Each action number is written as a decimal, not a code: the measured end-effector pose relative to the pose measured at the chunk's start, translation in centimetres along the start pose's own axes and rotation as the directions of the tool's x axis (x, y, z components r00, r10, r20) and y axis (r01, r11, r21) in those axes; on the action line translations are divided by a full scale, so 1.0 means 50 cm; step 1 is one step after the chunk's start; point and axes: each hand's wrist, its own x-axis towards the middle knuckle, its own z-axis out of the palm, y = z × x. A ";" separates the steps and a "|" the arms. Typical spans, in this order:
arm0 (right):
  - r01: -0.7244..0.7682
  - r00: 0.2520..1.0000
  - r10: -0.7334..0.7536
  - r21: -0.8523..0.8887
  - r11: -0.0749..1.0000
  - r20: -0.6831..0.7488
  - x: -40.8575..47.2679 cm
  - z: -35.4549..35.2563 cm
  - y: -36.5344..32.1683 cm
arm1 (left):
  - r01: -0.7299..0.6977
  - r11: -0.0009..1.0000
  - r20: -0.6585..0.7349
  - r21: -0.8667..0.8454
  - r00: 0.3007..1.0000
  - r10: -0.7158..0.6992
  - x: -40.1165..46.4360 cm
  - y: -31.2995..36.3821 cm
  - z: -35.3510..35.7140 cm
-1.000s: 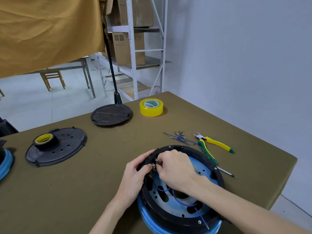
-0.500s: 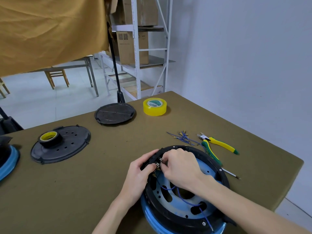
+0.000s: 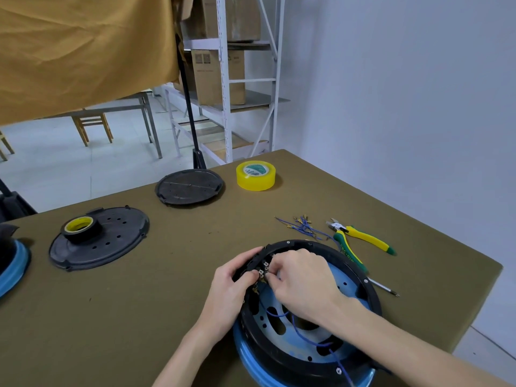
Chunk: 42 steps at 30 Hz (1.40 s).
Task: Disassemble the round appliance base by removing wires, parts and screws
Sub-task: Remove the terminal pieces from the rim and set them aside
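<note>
The round appliance base [image 3: 360,277], black with a blue inner plate and blue lower rim, lies at the table's near right. My left hand [image 3: 231,291] grips its black rim at the far left side. My right hand [image 3: 301,280] reaches inside the ring, its fingertips pinching at the small metal terminals [image 3: 262,270] beside the rim. A blue wire [image 3: 304,333] trails across the inner plate toward the near edge. Several removed blue wires [image 3: 304,227] lie on the table behind the base.
Yellow-green cutters [image 3: 363,238] and a screwdriver tip [image 3: 386,289] lie right of the base. A yellow tape roll [image 3: 255,175] and a black round cover [image 3: 190,187] sit at the back. A black plate [image 3: 111,241] carries a small tape roll [image 3: 79,227]. Another blue-rimmed part [image 3: 11,272] is far left.
Both hands stay at the same spot on the base's rim, with only small finger movement at the terminals. The view shifted slightly.
</note>
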 end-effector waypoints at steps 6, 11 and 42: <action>0.014 1.000 -0.013 0.033 0.999 -0.028 -0.004 -0.013 0.000 | -0.003 1.000 -0.010 -0.019 1.000 0.002 -0.002 0.002 0.002; -0.012 0.999 0.015 0.104 0.995 -0.029 -0.011 -0.017 0.004 | 0.011 1.000 -0.006 0.006 1.000 -0.010 -0.002 0.000 0.001; -0.018 0.998 0.009 0.137 0.990 0.068 -0.017 -0.013 -0.018 | 0.010 0.998 0.007 -0.057 1.000 -0.010 0.000 -0.007 0.001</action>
